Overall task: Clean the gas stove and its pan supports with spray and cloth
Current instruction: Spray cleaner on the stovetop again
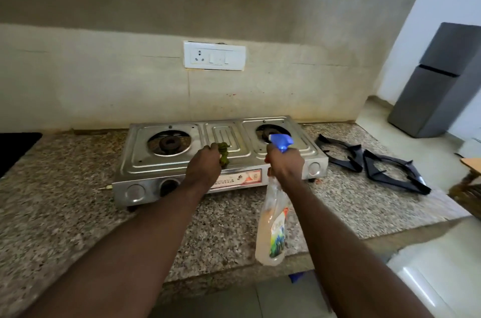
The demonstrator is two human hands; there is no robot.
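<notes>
1. Two black pan supports (393,174) lie off the burners on the speckled granite counter (78,187), just right of the two-burner steel gas stove (145,161). Their edges meet, and no spray or cloth is on them
2. The left hand (205,164) has its fingers curled round a bunched green cloth (223,152), which is pressed onto the ribbed middle panel of the stove top between the left burner (170,144) and the right burner (265,133)
3. The right hand (286,161) is wrapped round the neck of a clear spray bottle (273,226). The bottle hangs below the fist over the stove's front edge, its blue trigger head (281,141) aimed at the right burner. Whether a finger is squeezing the trigger cannot be told, and no mist shows
4. Stripping the stove looks done, and work on the top panel appears to be under way at its centre
5. Whether any part is already clean cannot be read from the steel's shine, so the burner wells, the front face with its knobs and both supports are best counted as left to do
6. Behind the stove the tiled wall carries a white switch-and-socket plate (214,55), and a grey fridge (437,78) stands at far right
</notes>
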